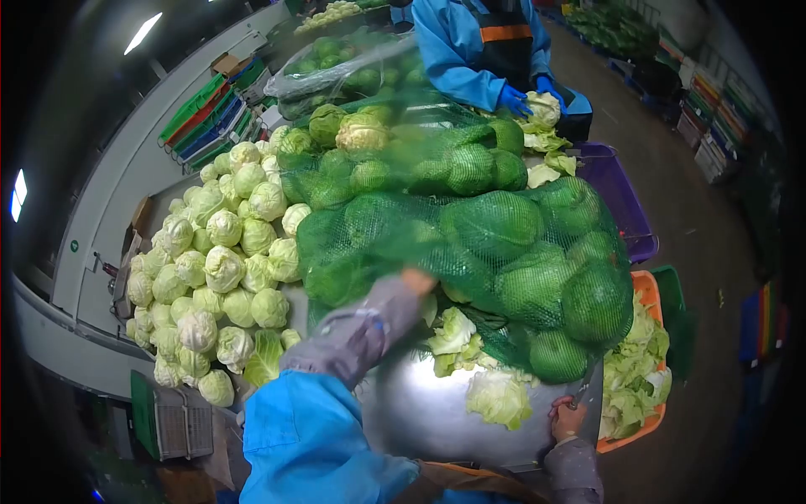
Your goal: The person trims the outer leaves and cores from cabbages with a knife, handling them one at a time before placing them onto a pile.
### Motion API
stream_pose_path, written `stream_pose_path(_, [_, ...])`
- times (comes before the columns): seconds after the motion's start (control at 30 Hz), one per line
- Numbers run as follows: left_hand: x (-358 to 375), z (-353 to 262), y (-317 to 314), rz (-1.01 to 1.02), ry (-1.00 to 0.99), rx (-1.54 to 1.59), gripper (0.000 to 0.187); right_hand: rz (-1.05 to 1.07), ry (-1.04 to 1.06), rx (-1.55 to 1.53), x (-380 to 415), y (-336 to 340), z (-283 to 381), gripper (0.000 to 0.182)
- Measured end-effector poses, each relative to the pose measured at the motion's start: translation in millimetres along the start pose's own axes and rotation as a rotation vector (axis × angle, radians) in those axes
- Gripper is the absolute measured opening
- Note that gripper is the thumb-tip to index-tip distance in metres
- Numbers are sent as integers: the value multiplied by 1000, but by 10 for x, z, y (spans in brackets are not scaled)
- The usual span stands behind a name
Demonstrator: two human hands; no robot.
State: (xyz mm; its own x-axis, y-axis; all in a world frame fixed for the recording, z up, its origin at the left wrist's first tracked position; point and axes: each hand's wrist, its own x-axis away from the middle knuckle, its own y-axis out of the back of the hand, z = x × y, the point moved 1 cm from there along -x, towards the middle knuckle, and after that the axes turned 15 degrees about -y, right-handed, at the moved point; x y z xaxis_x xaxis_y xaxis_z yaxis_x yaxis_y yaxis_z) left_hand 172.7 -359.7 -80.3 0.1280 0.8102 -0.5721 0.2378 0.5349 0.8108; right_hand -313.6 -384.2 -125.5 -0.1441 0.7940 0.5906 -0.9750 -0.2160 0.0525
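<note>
Net [470, 267] of cabbages [598, 301] at your left hand [418, 282], grip too blurred to tell; your right hand [568, 418] curls, hold unclear. Tugging could roll cabbages off the table [411, 416].

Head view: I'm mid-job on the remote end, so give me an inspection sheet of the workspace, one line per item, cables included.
Surface: shiny metal table, bare in part at the near side.
Job's things: green mesh bag bulging with green cabbages; a heap of pale cabbages to its left.
Clutter: loose leaves on the near part of the table; more fill the orange crate at the right.
Left grip: left hand at the bag, blurred; finger closure unclear.
Right grip: right hand by the table's right edge, fingers curled; contents unclear.
Cables: nothing seen.
Surroundings: co-worker opposite, blue-gloved hands at a cabbage; stacked crates at far left.
</note>
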Motion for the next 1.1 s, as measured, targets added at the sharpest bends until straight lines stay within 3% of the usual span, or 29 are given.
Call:
stream_pose_path(0.13, [-316,464,119,529,322,-103,24,15,-98,88,88,28,132,11])
stream_pose_path(0.2, [-222,478,155,613,346,-110,24,10,-126,101,20,14,144,11])
stream_pose_path(0.27, [-86,431,225,653,340,-68,24,20,22,-91,2,7,3,12])
stream_pose_path(0.4, [190,258,525,713,318,79,25,-9,23,-54,15,-18,34,11])
stream_pose_path(0.47, [265,200,692,676,299,217,25,-12,73,-61,-39,3,-13,11])
stream_pose_path(0.5, [-196,-170,1184,528,327,140,31,-14,60,-51,-39,23,-35,11])
stream_pose_path(0.53, [-143,-283,1112,528,335,146,31,-29,28,-54,-65,22,-33,10])
stream_pose_path(0.6, [51,-537,971,933,434,-157,41,-38,-1,-48,-15,5,51,10])
stream_pose_path(0.67, [177,-1129,1076,767,784,286,57,35,-95,117,55,12,229,10])
stream_pose_path(0.73, [287,-1754,1338,309,737,799,64,23,-46,43,-96,35,63,10])
stream_pose_path(0.77, [310,-1940,1500,317,757,811,64,39,-6,8,-193,102,-35,11])
stream_pose_path(0.83, [392,-2178,1819,291,221,27,77,53,-121,153,-174,145,34,9])
stream_pose_path(0.87, [587,-2220,1751,358,272,37,93,44,-138,170,-81,138,31,9])
stream_pose_path(0.93, [1105,-2422,1420,371,675,541,101,-147,342,302,173,-115,82,9])
stream_pose_path(1.0, [1238,-2634,1427,305,739,536,102,8,512,466,807,-370,231,14])
stream_pose_path(1.07, [1422,-2751,1479,115,866,451,98,289,603,580,1323,-707,410,17])
stream_pose_path(1.1, [1460,-2752,1529,33,917,617,96,408,530,598,1475,-891,483,19])
